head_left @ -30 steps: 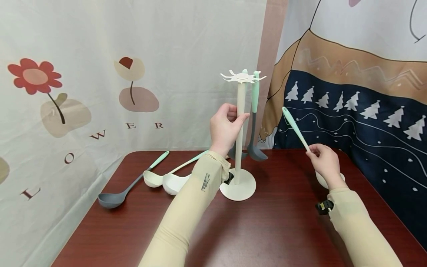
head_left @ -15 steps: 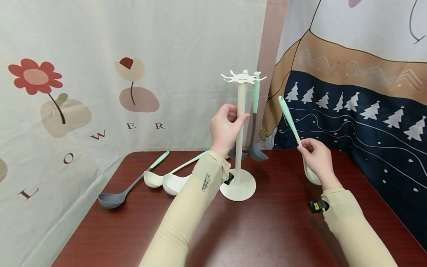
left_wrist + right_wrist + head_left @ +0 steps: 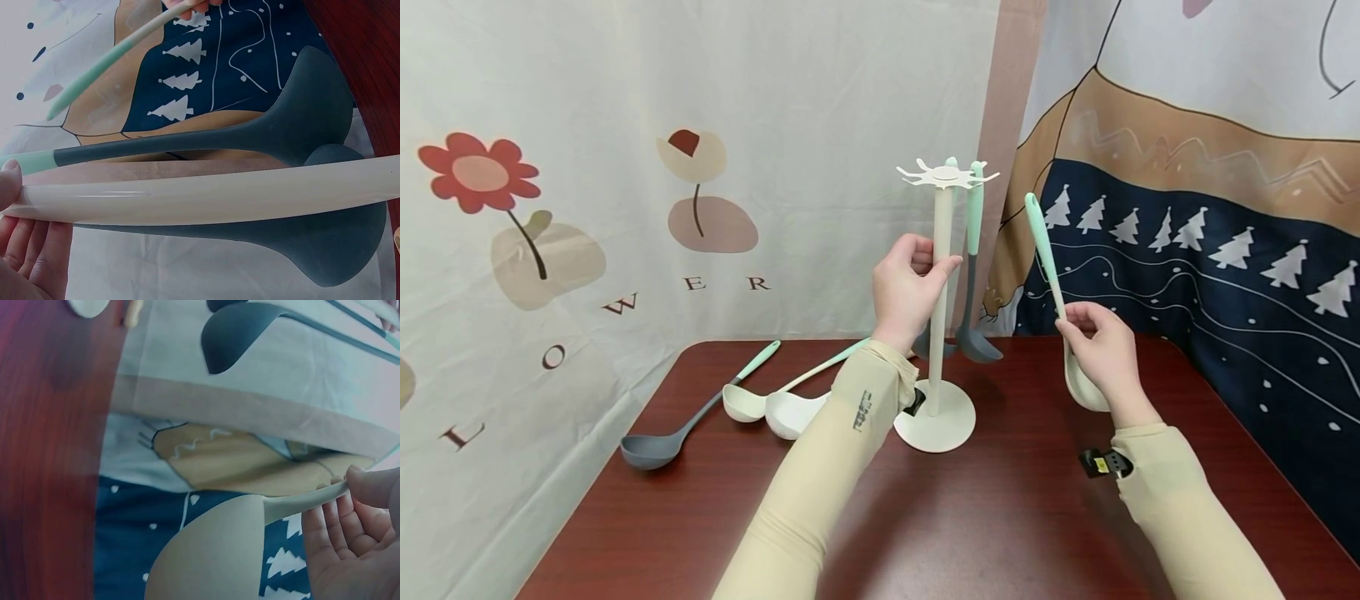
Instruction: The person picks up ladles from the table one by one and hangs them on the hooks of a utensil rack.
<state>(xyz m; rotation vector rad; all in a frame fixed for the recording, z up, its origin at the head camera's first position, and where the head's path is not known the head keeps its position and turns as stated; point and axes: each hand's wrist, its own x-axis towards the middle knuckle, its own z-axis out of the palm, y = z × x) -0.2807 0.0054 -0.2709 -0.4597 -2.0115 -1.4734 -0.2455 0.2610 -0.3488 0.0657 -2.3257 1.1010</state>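
Observation:
My left hand (image 3: 910, 287) grips the cream pole of a utensil stand (image 3: 937, 417), thumb in front and fingers behind. Two grey ladles with mint handles hang from the stand's hooked top; the nearer grey ladle (image 3: 976, 343) shows fully, the other mostly hides behind the pole. Over the table's right side my right hand (image 3: 1101, 346) pinches the shaft of a cream ladle (image 3: 1078, 387), its mint handle pointing up and its bowl down. In the right wrist view that cream ladle's bowl (image 3: 212, 550) is large in the foreground, apart from the stand.
On the left of the red-brown table (image 3: 1000, 517) lie a grey ladle (image 3: 655, 448), a cream ladle (image 3: 745, 404) and a white-bowled utensil (image 3: 790, 414) partly behind my left forearm. Printed cloths hang behind the table.
My right hand has moved left and slightly up with the cream ladle, which now stands more upright. My left hand stays on the pole.

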